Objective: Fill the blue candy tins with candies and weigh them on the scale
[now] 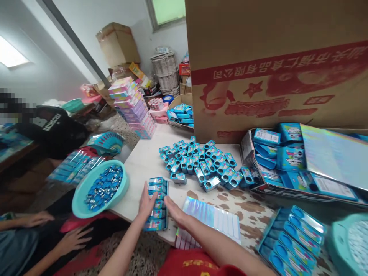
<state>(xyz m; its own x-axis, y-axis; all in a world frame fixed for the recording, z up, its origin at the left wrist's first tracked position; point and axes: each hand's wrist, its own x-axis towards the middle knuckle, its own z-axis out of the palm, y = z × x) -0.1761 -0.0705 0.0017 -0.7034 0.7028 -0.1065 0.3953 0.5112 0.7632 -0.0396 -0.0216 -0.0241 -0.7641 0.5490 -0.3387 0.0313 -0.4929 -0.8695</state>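
Note:
A short row of small blue boxes (156,214) lies side by side on the table between my hands. My left hand (146,203) grips its left side, the thumb over the box tops. Against its right side rests my right hand (176,211), open, fingers stretched out and together. Beyond them lies a loose cluster of small blue boxes (184,163), many with a dark round hole at one end. Just right of my right hand is a shiny holographic card sheet (212,218), partly hidden by my forearm.
At left, a turquoise basin (125,188) holds small blue-and-silver pieces; another person's hands (75,240) are below it. Right are a carton (247,153) of blue boxes, packed blue trays (299,241) and a second basin (337,239). A large cardboard box (276,34) walls the back; pastel boxes (133,107) stand stacked.

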